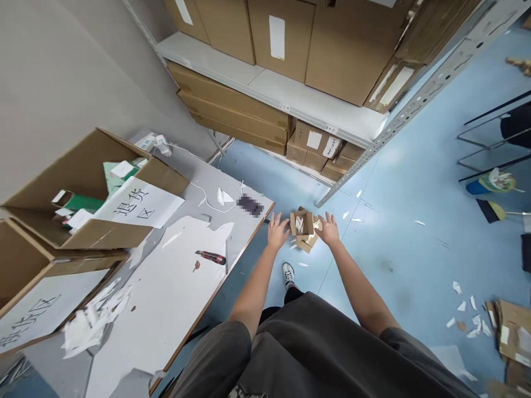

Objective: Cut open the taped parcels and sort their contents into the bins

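A small open cardboard box with white paper scraps inside shows between my two hands, apparently down on the floor. Just left of it, my left hand has its fingers spread, with nothing visible in them. On the box's other side my right hand is also spread and looks bare. Whether either hand touches the box I cannot tell. Near my left hand, on the table, lie a red and black utility knife and a dark pixelated object.
Two larger cardboard boxes with handwritten paper signs stand on the table's left, near a heap of paper strips. Ahead rises a metal shelf loaded with cartons. Flattened cardboard and paper scraps litter the floor at right.
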`<move>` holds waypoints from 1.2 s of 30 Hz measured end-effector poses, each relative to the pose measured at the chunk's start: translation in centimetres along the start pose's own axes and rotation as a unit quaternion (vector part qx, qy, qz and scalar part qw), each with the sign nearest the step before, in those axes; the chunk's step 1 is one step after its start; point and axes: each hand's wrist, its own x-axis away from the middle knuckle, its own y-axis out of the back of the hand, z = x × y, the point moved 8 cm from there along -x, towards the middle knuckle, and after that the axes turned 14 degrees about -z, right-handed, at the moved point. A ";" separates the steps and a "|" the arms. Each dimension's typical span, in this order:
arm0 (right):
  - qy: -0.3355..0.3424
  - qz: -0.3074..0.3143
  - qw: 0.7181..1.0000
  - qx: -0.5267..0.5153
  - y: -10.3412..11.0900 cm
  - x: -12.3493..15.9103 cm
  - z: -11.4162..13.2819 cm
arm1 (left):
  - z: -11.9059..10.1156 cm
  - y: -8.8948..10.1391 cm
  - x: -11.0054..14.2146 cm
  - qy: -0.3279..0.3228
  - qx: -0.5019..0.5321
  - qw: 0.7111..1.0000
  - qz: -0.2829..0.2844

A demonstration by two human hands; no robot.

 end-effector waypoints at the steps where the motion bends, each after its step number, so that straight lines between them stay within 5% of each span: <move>1: 0.011 -0.027 1.000 -0.007 0.8 -0.6 0.5 | 0.9 0.9 0.2 0.012 0.003 1.000 -0.017; 5: 0.078 -0.122 0.989 -0.041 4.4 -2.8 4.5 | 4.3 6.2 1.5 0.051 0.010 0.993 -0.108; 9: 0.165 -0.163 0.970 -0.066 6.6 -3.4 11.6 | 7.7 12.7 5.0 0.093 -0.007 0.977 -0.193; 13: 0.272 -0.168 0.943 -0.092 6.9 -1.4 22.2 | 11.8 19.5 11.4 0.157 -0.044 0.954 -0.251; 17: 0.395 -0.149 0.898 -0.125 5.8 4.2 35.0 | 17.1 25.9 21.3 0.251 -0.085 0.918 -0.296; 22: 0.540 -0.088 0.823 -0.153 1.9 16.0 50.2 | 23.3 31.4 38.5 0.407 -0.128 0.840 -0.334; 27: 0.682 -0.009 0.709 -0.179 -2.8 33.5 61.9 | 25.5 33.4 59.0 0.562 -0.154 0.730 -0.357; 32: 0.795 0.078 0.569 -0.194 -6.0 53.0 67.5 | 20.5 31.6 77.6 0.695 -0.170 0.582 -0.386; 36: 0.856 0.131 0.459 -0.196 -7.0 66.4 67.2 | 12.9 28.1 87.1 0.770 -0.176 0.467 -0.398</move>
